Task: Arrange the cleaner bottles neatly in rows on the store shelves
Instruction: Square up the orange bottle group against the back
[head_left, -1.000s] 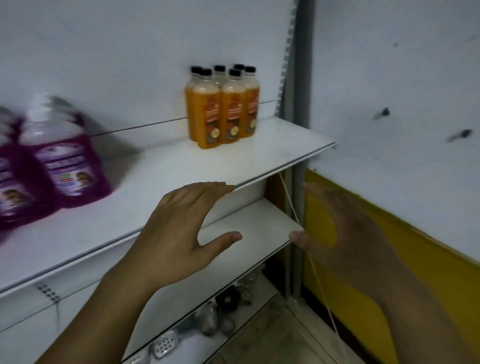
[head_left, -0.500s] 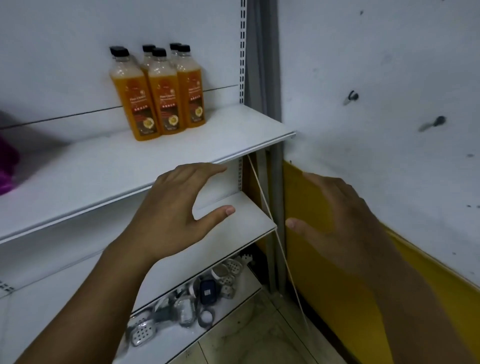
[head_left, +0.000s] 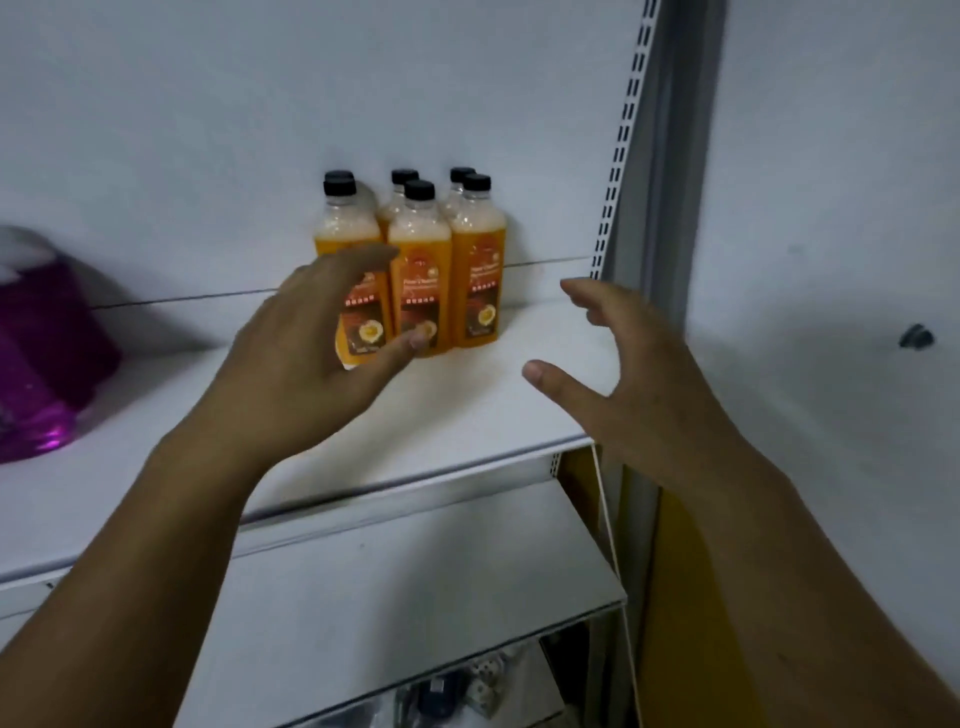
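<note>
Six orange cleaner bottles (head_left: 421, 270) with black caps stand clustered at the back of the white shelf (head_left: 493, 410), against the wall panel. The left hand (head_left: 311, 358) hovers spread and empty in front of the cluster's left bottle; the right hand (head_left: 634, 374), also spread and empty, hovers right of the cluster. Purple bottles (head_left: 36, 353) sit far left of it

We see the left hand (head_left: 306, 358) covering the lower label of the front-left orange bottle (head_left: 353, 270). The purple bottles (head_left: 41, 353) are blurred and cut off at the left edge. Bottom-shelf items (head_left: 467, 691) are indistinct.
</note>
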